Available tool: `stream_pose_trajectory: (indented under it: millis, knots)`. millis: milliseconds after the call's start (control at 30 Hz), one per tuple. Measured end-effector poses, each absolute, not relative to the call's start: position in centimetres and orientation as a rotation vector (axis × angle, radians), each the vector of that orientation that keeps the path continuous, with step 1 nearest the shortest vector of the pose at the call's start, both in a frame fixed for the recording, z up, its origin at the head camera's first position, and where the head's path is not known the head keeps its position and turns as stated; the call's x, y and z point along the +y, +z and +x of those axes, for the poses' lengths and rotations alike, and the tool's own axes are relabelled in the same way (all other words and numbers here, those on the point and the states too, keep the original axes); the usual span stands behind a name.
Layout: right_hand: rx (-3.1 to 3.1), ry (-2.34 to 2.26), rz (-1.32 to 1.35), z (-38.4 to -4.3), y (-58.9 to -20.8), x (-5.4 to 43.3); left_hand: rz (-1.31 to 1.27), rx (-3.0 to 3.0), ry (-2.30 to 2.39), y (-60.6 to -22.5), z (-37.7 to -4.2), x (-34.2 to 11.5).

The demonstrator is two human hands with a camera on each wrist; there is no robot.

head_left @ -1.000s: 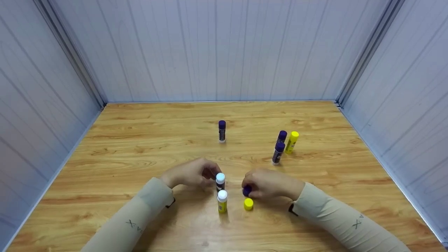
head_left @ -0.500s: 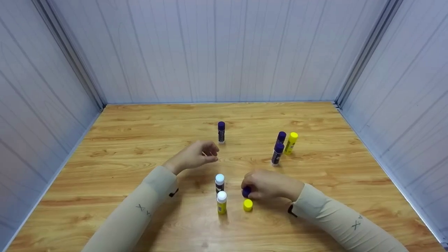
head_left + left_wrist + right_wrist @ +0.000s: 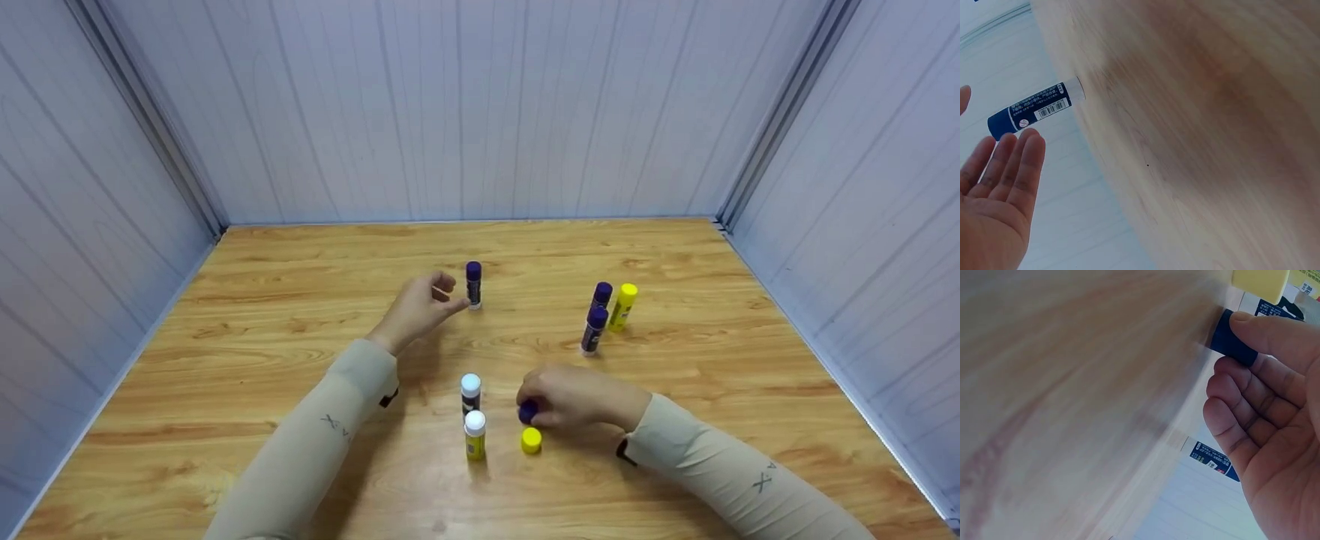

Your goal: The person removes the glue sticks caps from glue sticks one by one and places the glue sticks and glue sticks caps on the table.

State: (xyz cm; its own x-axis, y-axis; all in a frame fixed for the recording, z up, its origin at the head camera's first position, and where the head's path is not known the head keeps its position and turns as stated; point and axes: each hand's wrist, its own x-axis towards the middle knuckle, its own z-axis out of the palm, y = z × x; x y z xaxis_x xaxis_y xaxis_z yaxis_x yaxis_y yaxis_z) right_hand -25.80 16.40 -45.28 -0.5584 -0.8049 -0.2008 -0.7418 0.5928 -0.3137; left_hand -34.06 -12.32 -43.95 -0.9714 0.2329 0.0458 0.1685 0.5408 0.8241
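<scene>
Beside a purple-capped glue stick (image 3: 474,286) at the back, my left hand (image 3: 420,309) has its fingers spread, nothing held. The left wrist view shows those fingers apart from each other's thumb, with the upright glue stick (image 3: 1039,108) just beyond. My right hand (image 3: 581,395) pinches a purple cap (image 3: 528,411) at the table top; in the right wrist view thumb and fingers grip the cap (image 3: 1233,337). Left of it stand two uncapped glue sticks with white tops, a dark one (image 3: 471,394) and a yellow one (image 3: 475,436). A yellow cap (image 3: 531,441) sits near the right hand.
At the right stand two purple-capped glue sticks, the nearer (image 3: 594,331) in front of the other (image 3: 602,294), plus a yellow glue stick (image 3: 623,307). Pale panel walls (image 3: 465,112) enclose the wood-grain table (image 3: 262,300) on the back and sides.
My left hand has let go of the dark white-topped glue stick and moved away to the purple-capped glue stick at the back. The right hand stays on the purple cap.
</scene>
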Motion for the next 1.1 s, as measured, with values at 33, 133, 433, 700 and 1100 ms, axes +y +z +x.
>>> stream_pose_trajectory:
  millis: [33,133,433,700,1100]
  knots:
    - [2.501,-0.279,-1.259,-25.8,-45.3,16.4,0.338,2.699,1.43,-44.0,-34.3,-12.2]
    - [2.501,-0.282,-1.265,-25.8,-45.2,16.5,0.305,2.711,1.417,-44.0,-34.9,-11.8]
    - [2.512,-0.261,-1.308,-25.8,-45.1,16.6,0.236,2.694,1.356,-43.7,-36.8,-10.7]
    - [2.503,-0.278,-1.235,-25.9,-45.3,16.5,0.202,2.662,1.37,-44.3,-38.3,-9.8]
    - [2.504,-0.292,-1.247,-25.9,-45.3,16.6,0.166,2.601,1.421,-45.0,-38.8,-9.0]
